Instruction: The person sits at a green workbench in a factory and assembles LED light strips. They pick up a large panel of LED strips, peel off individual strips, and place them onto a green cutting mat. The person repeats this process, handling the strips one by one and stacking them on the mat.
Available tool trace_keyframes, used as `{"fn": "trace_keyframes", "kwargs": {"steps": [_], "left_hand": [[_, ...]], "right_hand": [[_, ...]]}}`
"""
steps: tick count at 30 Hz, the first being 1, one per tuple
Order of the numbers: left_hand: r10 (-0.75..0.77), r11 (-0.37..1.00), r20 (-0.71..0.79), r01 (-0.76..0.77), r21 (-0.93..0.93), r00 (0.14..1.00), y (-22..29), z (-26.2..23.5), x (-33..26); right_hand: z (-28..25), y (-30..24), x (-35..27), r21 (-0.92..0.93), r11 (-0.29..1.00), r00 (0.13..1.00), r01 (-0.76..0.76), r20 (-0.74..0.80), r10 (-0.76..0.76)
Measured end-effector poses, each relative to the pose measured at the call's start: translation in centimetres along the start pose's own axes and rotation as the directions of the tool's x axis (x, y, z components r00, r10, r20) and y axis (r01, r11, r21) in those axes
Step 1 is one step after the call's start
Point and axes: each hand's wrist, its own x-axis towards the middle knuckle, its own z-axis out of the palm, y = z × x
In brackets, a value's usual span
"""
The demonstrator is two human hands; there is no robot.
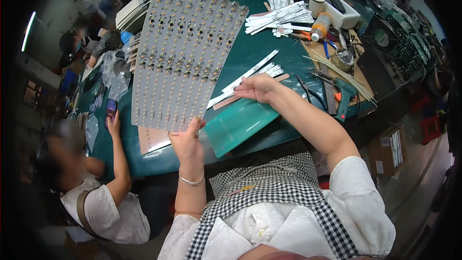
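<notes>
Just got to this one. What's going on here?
A person's left hand grips the lower corner of a gray panel dotted with small lights, holding it tilted up above the green table. The right hand appears empty, near a green tray and some loose white strips; whether its fingers touch them is unclear. To the left, a seated co-worker holds a phone.

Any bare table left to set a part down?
Best patch: green tabletop between the upper white strip pile and the lower white strips, beyond the right hand. Also a narrow strip below the green panel, along the near edge. Crowded: right side, with bottle, glue gun and pliers. The dotted board hides some table.
</notes>
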Motion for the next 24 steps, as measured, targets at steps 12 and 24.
{"fn": "trace_keyframes", "kwargs": {"steps": [12, 24], "left_hand": [[-0.021, 0.997, 0.001, 0.021, 0.079, 1.0, 0.2, -3.6, -0.7], [-0.159, 0.965, 0.058, 0.143, 0.219, 0.985, -0.5, -4.4, -1.9]], "right_hand": [[-9.4, -9.9, 0.7, -0.962, 0.154, 0.602, 0.228, 0.015, -0.799], [-7.4, -8.1, -0.2, -0.98, 0.061, 0.674, 0.191, 0.086, -0.733]]}}
